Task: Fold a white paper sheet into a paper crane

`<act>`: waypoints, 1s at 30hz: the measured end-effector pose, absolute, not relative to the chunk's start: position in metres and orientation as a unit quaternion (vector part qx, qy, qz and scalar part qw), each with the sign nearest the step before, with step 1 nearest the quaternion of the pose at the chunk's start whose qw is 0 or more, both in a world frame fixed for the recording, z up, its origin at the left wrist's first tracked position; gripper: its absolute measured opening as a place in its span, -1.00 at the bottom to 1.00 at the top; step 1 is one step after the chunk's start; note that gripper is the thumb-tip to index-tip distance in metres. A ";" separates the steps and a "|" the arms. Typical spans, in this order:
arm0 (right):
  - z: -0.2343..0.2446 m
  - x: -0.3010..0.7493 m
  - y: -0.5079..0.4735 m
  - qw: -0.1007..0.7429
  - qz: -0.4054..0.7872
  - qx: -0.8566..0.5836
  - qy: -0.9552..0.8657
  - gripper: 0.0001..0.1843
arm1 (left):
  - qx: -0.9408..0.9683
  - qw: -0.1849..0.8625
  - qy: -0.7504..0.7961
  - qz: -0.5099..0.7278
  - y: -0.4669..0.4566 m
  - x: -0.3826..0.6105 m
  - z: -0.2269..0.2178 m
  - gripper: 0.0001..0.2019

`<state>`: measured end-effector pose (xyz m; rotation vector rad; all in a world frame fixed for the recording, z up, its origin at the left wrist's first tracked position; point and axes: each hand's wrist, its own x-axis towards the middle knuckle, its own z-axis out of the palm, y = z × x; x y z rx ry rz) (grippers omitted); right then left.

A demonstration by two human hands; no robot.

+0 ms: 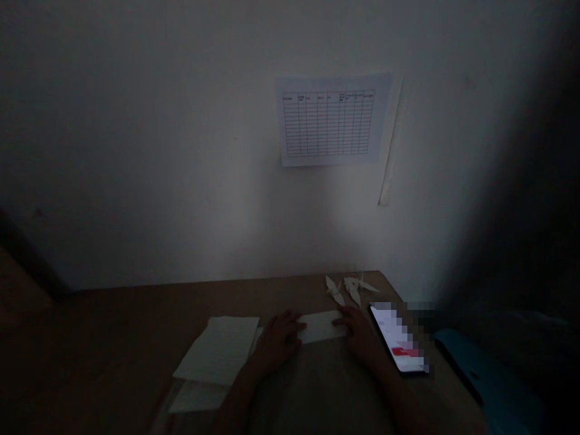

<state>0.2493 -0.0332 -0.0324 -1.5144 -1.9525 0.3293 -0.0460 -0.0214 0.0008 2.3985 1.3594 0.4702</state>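
A white piece of paper (pixel 319 327), longer than it is wide, lies on the brown table between my hands. My left hand (pixel 281 336) grips its left end, fingers bent over the edge. At the other end, my right hand (pixel 356 329) has its fingertips and thumb closed on the paper. In the dim light I cannot tell whether the sheet is folded. Just beyond my right hand lie several small folded paper birds (pixel 335 291), bunched near the table's back edge.
A stack of white paper sheets (pixel 222 350) lies left of my left arm. A lit phone (pixel 396 338) rests right of my right hand. The table (pixel 149 308) meets a wall bearing a printed chart (pixel 328 124). Beyond the right table edge is a teal object (pixel 487 374).
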 end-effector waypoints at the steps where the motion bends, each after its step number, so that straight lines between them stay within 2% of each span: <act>1: -0.030 0.248 -0.034 0.319 0.123 -0.576 -0.742 -0.36 | 0.844 0.169 0.478 0.173 -0.021 -0.046 0.000 -0.48; 5: -0.019 0.243 -0.039 0.310 0.118 -0.581 -0.743 -0.57 | 0.840 0.169 0.475 0.200 -0.018 -0.045 -0.004 -0.54; 11: -0.022 0.243 -0.035 0.308 0.097 -0.593 -0.738 -0.62 | 0.827 0.183 0.473 0.242 -0.021 -0.039 0.002 -0.83; 17: -0.019 0.240 -0.034 0.286 0.047 -0.625 -0.725 -0.68 | 0.829 0.201 0.464 0.239 -0.027 -0.032 0.015 -0.89; 23: -0.011 0.232 -0.037 0.247 0.010 -0.641 -0.726 -0.76 | 0.841 0.213 0.439 0.232 -0.026 -0.028 0.008 -0.89; 27: -0.009 0.227 -0.039 0.221 0.017 -0.643 -0.733 -0.68 | 0.850 0.206 0.428 0.227 -0.024 -0.031 -0.005 -0.63; 30: -0.009 0.223 -0.043 0.216 0.039 -0.638 -0.738 -0.59 | 0.868 0.178 0.415 0.207 -0.025 -0.032 -0.011 -0.58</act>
